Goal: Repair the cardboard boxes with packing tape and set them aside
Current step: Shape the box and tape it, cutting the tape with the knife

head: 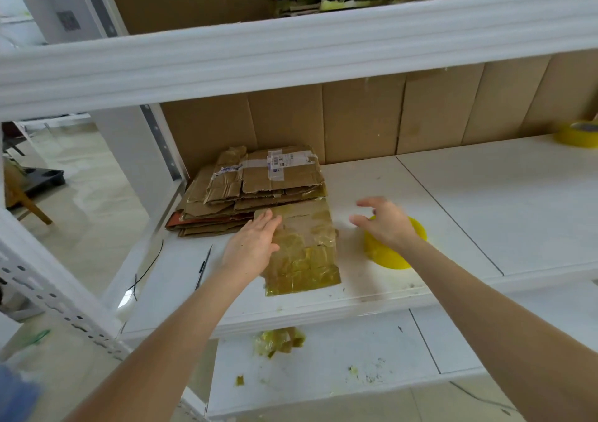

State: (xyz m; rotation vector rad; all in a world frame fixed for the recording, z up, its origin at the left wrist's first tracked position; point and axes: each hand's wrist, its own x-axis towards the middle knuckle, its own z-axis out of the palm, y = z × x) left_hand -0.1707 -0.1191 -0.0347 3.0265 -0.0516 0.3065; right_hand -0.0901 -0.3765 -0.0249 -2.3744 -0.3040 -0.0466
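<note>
1. The taped-up flattened box [304,246] lies flat on the middle shelf [453,201]. Its long axis runs from the shelf's front edge toward the back. The far end reaches the stack of flattened boxes [259,188] and looks like it overlaps the stack's near edge.
2. Hard to make out: the box's left side is under the left hand [252,246]. The yellow tape roll [386,256] just right of the box is partly hidden by the right hand [385,221] and wrist. That hand is blurry, so I can't tell if it touches the roll. Another yellow roll [577,135] at the far right is cut off by the frame.
3. Left arm reaches forward, palm down on the box, grip flat with fingers straight and together. Right hand hovers over the roll, grip spread, fingers loosely curved, pinching nothing I can see.
</note>
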